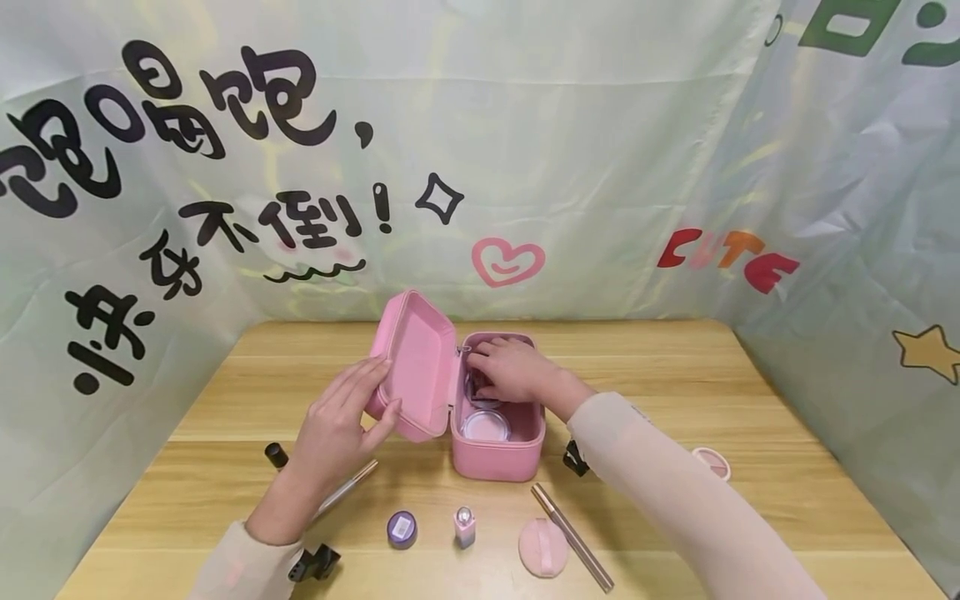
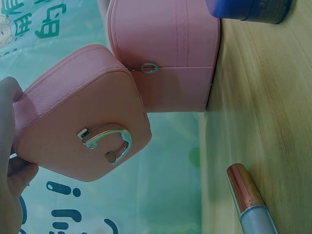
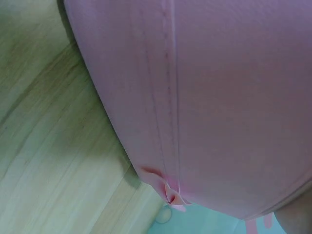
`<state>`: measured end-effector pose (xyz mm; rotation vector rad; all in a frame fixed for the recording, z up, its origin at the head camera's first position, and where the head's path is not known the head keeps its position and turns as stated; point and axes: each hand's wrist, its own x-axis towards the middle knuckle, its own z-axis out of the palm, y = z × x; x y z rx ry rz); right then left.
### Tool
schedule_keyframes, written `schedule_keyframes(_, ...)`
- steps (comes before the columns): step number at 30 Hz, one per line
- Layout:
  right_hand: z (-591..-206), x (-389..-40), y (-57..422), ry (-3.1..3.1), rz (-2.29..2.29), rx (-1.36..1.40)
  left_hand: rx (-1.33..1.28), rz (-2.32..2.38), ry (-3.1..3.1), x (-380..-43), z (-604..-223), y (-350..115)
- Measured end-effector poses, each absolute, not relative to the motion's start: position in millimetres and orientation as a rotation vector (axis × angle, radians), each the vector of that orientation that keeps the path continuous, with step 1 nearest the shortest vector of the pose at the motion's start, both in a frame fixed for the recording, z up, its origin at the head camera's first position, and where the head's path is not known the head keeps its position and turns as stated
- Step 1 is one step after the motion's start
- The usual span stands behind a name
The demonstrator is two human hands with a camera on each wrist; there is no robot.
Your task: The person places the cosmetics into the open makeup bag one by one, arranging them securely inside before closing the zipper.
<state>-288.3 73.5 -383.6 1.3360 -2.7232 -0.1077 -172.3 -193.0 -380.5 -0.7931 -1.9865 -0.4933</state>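
A pink cosmetic case (image 1: 498, 461) stands on the table with its lid (image 1: 422, 367) swung out to the left. My left hand (image 1: 337, 421) holds the lid by its edge, the thumb on the near side; in the left wrist view the lid's carry handle (image 2: 127, 141) faces the camera. My right hand (image 1: 513, 369) reaches down into the case, fingers bent, by a dark item (image 1: 474, 389) at its left wall. Whether the fingers grip that item is hidden. A round pale compact (image 1: 486, 426) lies in the near part of the case. Only the case's outer side (image 3: 234, 97) fills the right wrist view.
Before the case lie a purple jar (image 1: 402, 529), a small pink bottle (image 1: 465, 527), a pink powder puff (image 1: 543, 548) and a brown-gold tube (image 1: 577, 546). A black-capped item (image 1: 276, 455) and a slim tube (image 1: 348, 486) sit beside my left forearm. A round pink compact (image 1: 711, 463) lies right.
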Motion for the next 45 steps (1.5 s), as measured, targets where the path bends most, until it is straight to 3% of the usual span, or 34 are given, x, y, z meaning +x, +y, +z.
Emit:
schedule_keyframes(27, -358, -253, 109, -2.630, 0.068, 1.251, -0.800, -0.503, -1.977, -173, -379, -192)
schedule_keyframes(45, -362, -231, 122, -2.526, 0.124, 1.221, -0.795, -0.509, -1.974, -173, -380, -193)
